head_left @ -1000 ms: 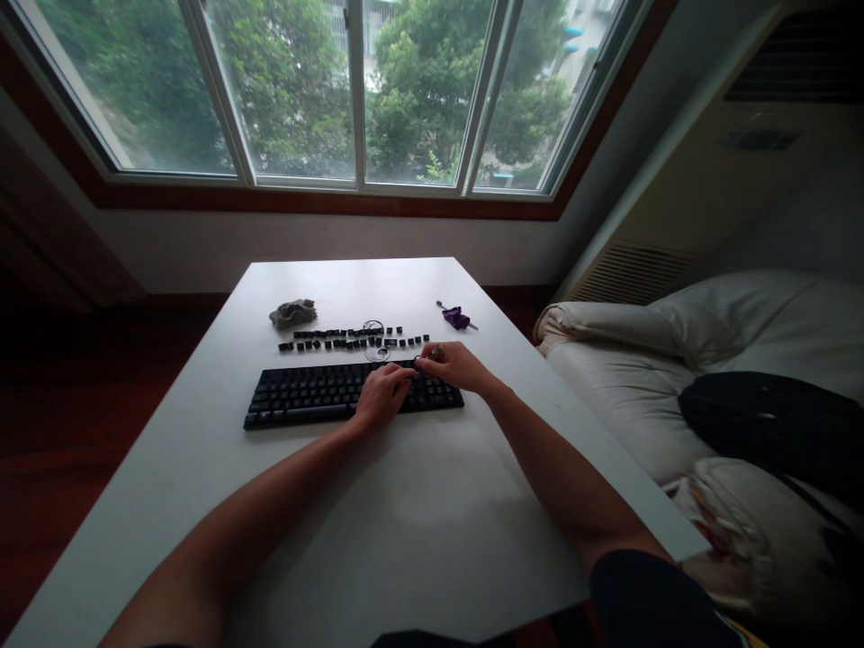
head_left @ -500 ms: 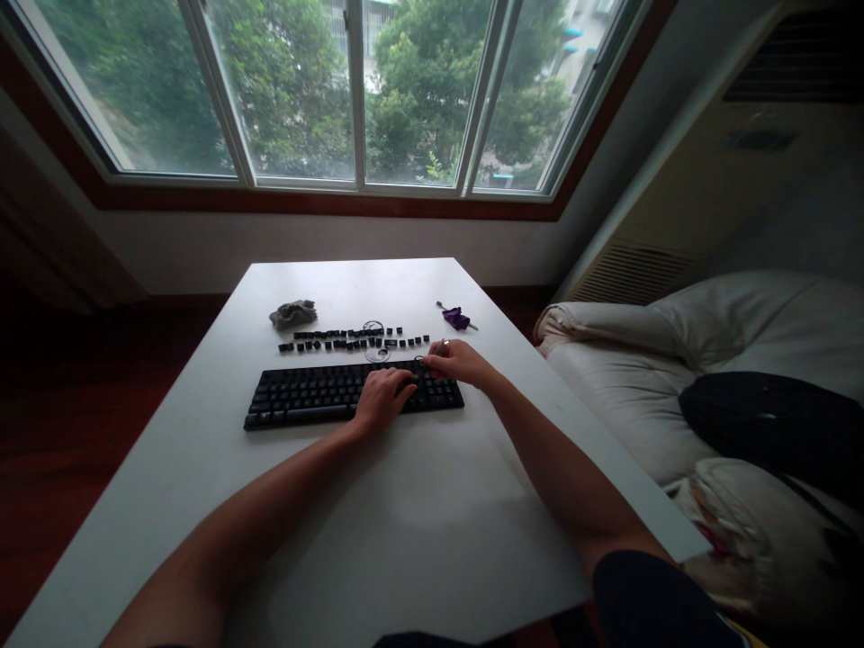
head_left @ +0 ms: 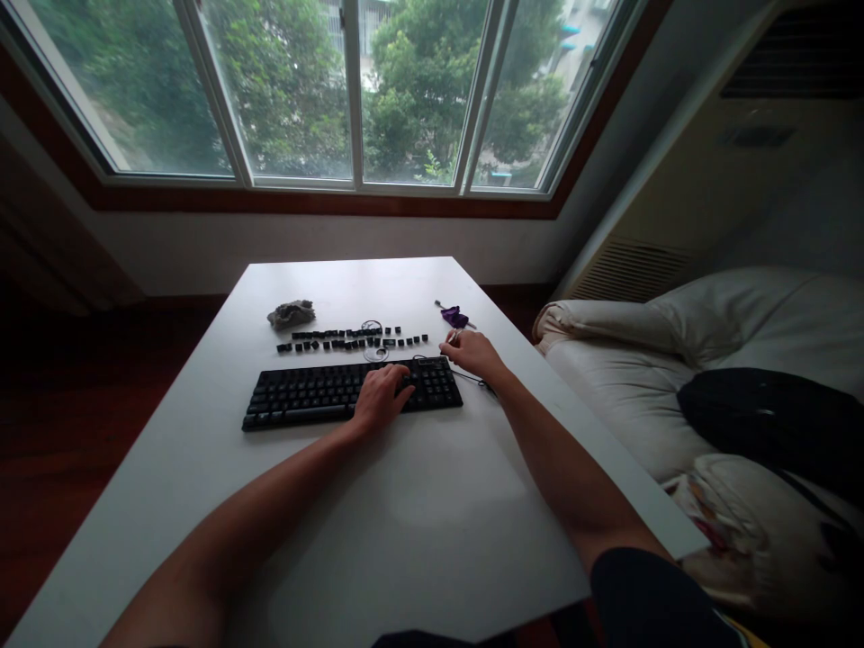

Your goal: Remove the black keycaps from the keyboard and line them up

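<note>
A black keyboard [head_left: 303,396] lies across the white table [head_left: 405,504]. My left hand [head_left: 379,396] rests on its right-hand half, with the fingers spread and the thumb apart. Just past the keyboard's far right corner, my right hand [head_left: 476,353] is pinched around something small with a shiny glint, too small to name. A thin dark line, perhaps a cable or slim tool, shows on the table below that hand. Behind the keyboard, loose black keycaps [head_left: 351,345] stand in two rows, with thin dark loops of wire [head_left: 376,355] among them.
A crumpled grey cloth [head_left: 292,314] lies at the far left of the table. At the far right is a purple cloth-like item [head_left: 454,317] with a thin stick beside it. A pale sofa [head_left: 607,360] with a dark bag [head_left: 769,414] stands to the right.
My right hand has moved right, off the keyboard's upper right part and past its corner. The thin dark line below it now shows. My left hand stays on the keyboard.
</note>
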Available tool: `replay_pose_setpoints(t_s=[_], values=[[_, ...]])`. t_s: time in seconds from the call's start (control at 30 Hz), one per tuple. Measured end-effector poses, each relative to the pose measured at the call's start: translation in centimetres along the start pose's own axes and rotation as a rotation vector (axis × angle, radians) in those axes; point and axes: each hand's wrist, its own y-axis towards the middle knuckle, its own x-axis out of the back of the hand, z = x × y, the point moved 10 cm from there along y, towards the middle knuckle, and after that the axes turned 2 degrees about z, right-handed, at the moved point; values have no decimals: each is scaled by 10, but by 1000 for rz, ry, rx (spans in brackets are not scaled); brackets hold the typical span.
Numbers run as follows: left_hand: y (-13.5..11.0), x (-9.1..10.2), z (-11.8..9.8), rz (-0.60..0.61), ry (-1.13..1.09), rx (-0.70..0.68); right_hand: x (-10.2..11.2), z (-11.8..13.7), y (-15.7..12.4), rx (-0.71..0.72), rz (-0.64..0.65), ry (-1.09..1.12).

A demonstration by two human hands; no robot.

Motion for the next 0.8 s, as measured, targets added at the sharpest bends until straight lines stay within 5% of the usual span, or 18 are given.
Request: replay_pose_setpoints(t_s=[0.17,0.47,0.8], values=[[0,-1,-2,15,31,-10,1,-9,4,-21,-44,-67],[-1,-5,-5,43,37,-59,-15,-18,8,-42,109,128],[-1,-4,-6,33,34,-51,-17,8,0,124,70,-97]])
